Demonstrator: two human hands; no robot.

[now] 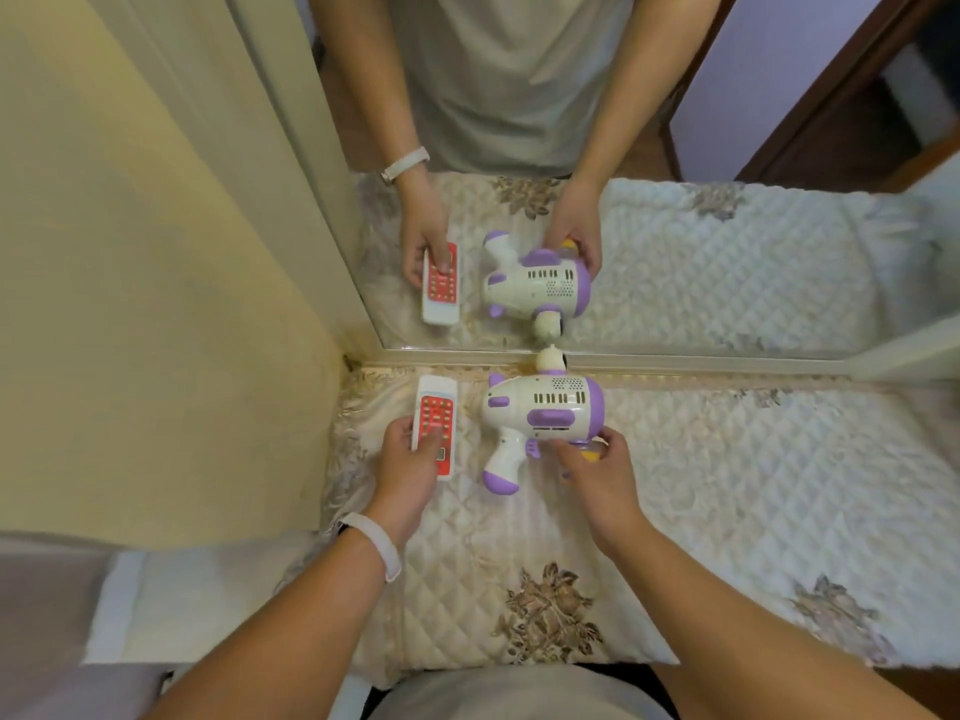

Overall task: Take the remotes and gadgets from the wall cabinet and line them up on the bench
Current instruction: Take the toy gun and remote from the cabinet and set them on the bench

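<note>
A white remote (435, 415) with a red button panel lies lengthwise on the quilted bench cover (727, 485), near the left wall. My left hand (410, 459) grips its near end, thumb on the buttons. To its right lies a white and purple toy gun gadget (545, 413), its nozzle touching the mirror frame and its handle pointing toward me. My right hand (597, 470) holds the gadget's rear right end, where a yellow part shows between the fingers.
A mirror (727, 252) runs along the back of the bench and repeats both objects and my arms. A pale yellow wall (156, 304) closes off the left side. The quilted cover stretches far to the right, with floral patches near the front edge.
</note>
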